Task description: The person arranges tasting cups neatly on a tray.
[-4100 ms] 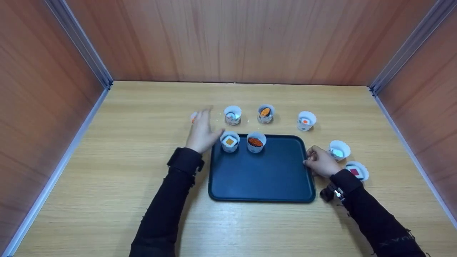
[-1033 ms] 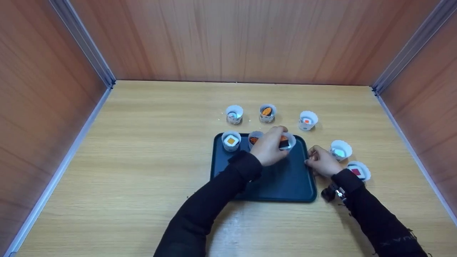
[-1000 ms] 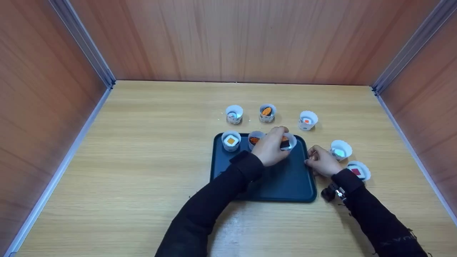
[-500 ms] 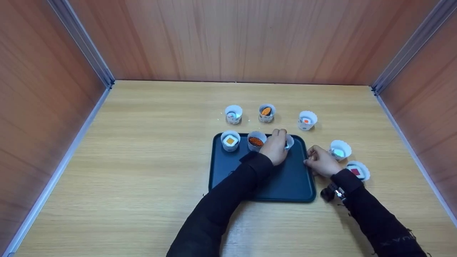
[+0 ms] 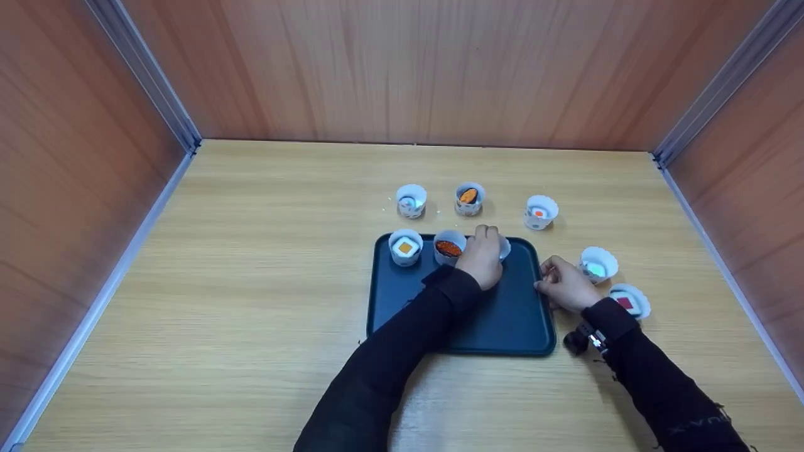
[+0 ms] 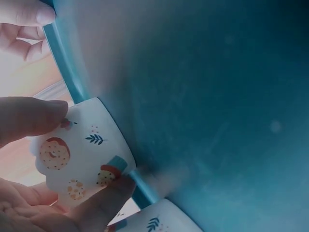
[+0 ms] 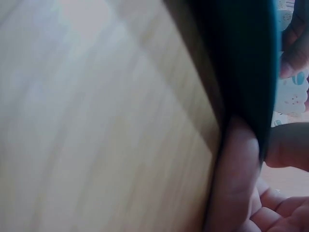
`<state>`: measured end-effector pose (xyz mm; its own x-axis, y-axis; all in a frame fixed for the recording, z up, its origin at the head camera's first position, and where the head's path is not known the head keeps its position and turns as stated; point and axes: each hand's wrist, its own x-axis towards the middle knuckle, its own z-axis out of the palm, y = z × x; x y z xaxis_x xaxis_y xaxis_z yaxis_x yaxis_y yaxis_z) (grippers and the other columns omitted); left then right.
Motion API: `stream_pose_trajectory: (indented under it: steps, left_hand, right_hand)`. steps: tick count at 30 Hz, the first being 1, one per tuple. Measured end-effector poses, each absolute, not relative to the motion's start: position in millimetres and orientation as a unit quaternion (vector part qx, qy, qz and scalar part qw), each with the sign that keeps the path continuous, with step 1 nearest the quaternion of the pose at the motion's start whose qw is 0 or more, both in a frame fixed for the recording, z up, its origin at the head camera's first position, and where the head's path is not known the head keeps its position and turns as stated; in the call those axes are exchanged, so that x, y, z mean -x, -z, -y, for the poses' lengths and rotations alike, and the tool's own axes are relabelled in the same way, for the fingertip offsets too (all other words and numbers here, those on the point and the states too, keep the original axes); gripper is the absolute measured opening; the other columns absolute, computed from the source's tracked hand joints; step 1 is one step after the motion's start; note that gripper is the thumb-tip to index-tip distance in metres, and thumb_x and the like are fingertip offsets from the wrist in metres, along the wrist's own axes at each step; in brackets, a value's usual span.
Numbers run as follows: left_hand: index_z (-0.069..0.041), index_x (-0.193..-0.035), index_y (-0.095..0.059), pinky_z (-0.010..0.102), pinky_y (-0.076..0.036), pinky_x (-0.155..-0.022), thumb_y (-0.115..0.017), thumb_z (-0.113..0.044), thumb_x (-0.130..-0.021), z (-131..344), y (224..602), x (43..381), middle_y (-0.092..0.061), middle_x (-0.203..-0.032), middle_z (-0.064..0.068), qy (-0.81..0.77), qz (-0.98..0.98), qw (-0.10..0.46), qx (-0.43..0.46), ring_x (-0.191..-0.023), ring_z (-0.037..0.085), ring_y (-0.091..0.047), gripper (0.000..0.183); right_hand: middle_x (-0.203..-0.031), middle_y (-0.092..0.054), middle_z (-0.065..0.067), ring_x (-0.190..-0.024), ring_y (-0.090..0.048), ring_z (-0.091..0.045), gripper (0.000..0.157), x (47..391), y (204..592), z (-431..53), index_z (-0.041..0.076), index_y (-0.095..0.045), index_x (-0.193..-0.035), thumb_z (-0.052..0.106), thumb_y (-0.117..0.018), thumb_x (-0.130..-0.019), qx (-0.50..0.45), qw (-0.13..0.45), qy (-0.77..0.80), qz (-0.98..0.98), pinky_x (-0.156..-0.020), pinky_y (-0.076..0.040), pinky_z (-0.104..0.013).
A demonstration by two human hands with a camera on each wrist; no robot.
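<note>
My left hand (image 5: pixel 482 258) grips a white paper baking cup (image 5: pixel 505 249) at the far side of a dark teal tray (image 5: pixel 512 323). In the left wrist view thumb and finger pinch this patterned cup (image 6: pixel 91 145) from both sides; its contents are hidden in the head view. To its left on the tray stand a cup with a red-orange piece (image 5: pixel 449 247) and a cup with a white-and-yellow square piece (image 5: pixel 406 248). My right hand (image 5: pixel 568 285) pinches the tray's right edge, its thumb and a finger on the rim (image 7: pixel 258 82) in the right wrist view.
Beyond the tray stand a cup with a pale blue piece (image 5: pixel 411 201), one with an orange piece (image 5: pixel 469 199) and one with a white-and-orange piece (image 5: pixel 540 212). Two more cups, a cyan one (image 5: pixel 598 263) and a red-and-white one (image 5: pixel 630 301), sit beside my right hand. Wooden walls (image 5: pixel 414 75) enclose the table.
My left hand has come from the table left of the tray to its far edge, bringing a cup, and has lately shifted it slightly left. My right hand stays at the tray edge.
</note>
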<state>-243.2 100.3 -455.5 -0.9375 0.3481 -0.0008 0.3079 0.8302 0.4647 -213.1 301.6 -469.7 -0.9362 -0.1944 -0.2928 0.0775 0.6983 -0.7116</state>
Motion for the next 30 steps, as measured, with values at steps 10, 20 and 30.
stream_pose_trajectory:
  steps: [10,20,30]
  left_hand:
    - [-0.007,-0.149,-0.033,0.034,-0.041,-0.110,-0.063,-0.012,-0.091,-99.5,452.3,241.9,-0.036,-0.150,0.015,-0.263,-0.948,0.067,-0.166,-0.133,0.032,-0.044,0.065]
    - [-0.008,-0.151,-0.030,0.036,-0.035,-0.114,-0.066,-0.024,-0.092,-96.4,433.5,232.3,-0.031,-0.155,0.015,-0.249,-0.949,0.066,-0.182,-0.140,0.032,-0.036,0.071]
    - [-0.010,-0.150,-0.036,0.035,-0.039,-0.112,-0.064,-0.028,-0.094,-48.4,404.9,227.9,-0.038,-0.153,0.011,-0.319,-0.913,0.021,-0.252,-0.140,0.024,-0.039,0.065]
  right_hand:
    - [-0.076,-0.049,-0.002,-0.057,-0.052,-0.010,0.025,213.6,469.6,-300.8,-0.003,-0.044,-0.111,0.008,-0.058,-0.094,0.028,0.179,0.392,-0.902,-0.052,-0.050,-0.025]
    - [-0.075,-0.049,-0.002,-0.059,-0.052,-0.011,0.025,213.2,468.5,-301.6,-0.003,-0.045,-0.111,0.008,-0.059,-0.093,0.026,0.176,0.394,-0.902,-0.052,-0.049,-0.024]
    - [-0.077,-0.049,-0.002,-0.059,-0.053,-0.011,0.026,213.1,468.7,-300.6,-0.002,-0.044,-0.113,0.010,-0.058,-0.095,0.022,0.186,0.398,-0.898,-0.053,-0.050,-0.025]
